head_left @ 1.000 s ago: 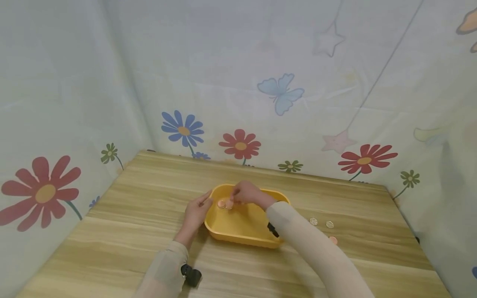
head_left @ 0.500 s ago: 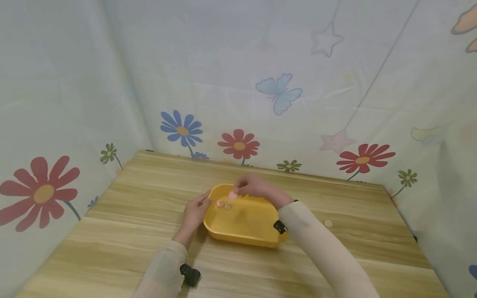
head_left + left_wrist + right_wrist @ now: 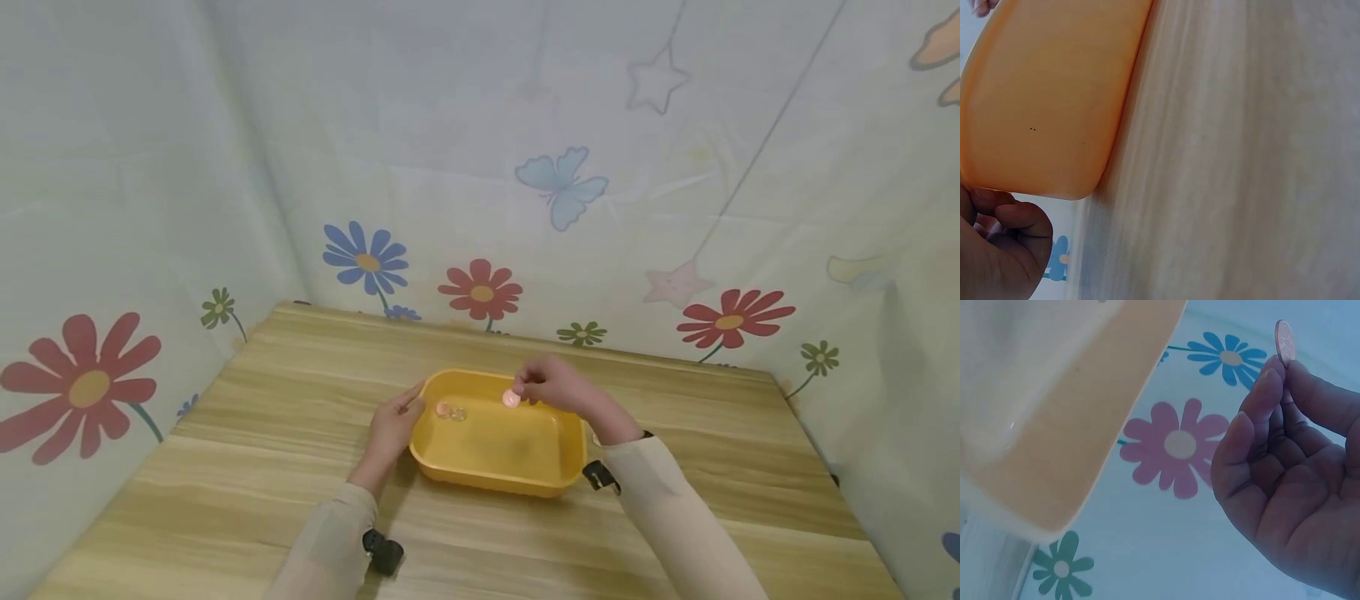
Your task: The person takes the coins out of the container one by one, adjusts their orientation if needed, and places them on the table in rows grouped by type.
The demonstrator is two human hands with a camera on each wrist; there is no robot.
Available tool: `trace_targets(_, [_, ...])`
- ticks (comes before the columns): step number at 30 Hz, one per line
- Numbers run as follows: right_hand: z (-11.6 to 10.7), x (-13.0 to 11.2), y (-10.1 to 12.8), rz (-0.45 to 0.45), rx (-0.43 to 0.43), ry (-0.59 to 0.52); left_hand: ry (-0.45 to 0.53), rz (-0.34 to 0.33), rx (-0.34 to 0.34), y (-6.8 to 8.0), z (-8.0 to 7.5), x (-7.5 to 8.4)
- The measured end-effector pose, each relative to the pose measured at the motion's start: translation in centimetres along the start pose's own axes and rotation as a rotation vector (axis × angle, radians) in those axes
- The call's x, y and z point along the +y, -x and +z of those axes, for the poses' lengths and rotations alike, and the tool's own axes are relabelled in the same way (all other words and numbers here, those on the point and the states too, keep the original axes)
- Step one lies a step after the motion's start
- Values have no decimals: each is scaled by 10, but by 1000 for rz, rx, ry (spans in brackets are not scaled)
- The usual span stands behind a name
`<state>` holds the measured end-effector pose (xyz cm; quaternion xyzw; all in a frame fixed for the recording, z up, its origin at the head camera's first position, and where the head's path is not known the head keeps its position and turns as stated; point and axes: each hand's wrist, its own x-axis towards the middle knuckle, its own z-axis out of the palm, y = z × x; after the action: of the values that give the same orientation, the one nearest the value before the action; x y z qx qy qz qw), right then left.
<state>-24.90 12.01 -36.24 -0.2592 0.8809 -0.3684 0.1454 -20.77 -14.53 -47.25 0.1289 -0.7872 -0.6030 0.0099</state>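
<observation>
Coins were the matter in hand: the right hand (image 3: 558,387) pinched a copper coin (image 3: 512,399) between thumb and fingers (image 3: 1259,394) above the far right part of the yellow tray (image 3: 480,478), clear of its floor. 1 second earlier that hand had been low at the tray's far left corner, down among the coins there; half a second earlier it was already rising with the coin. So the coin had been lifted out and carried rightward, which I judged to be a removal under way, not yet set down anywhere. 2 coins (image 3: 451,411) lay in the far left corner of the tray. The left hand (image 3: 393,427) rested against the tray's left end on the wooden surface (image 3: 262,467), fingers loosely curled at the wall, holding nothing; it had not moved.
</observation>
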Motion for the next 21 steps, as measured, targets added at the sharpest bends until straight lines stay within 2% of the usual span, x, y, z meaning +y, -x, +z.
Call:
trace_targets(6, [-12,18,25,-10,42,-20,4,-9,-12,2,0,1])
trace_targets(14, [-24,42,59,53,63,-34,-5,-17,-8,2,0,2])
trace_targets(21, [-30,62,83,103,102,15,-21,-17,-1,1,0,1])
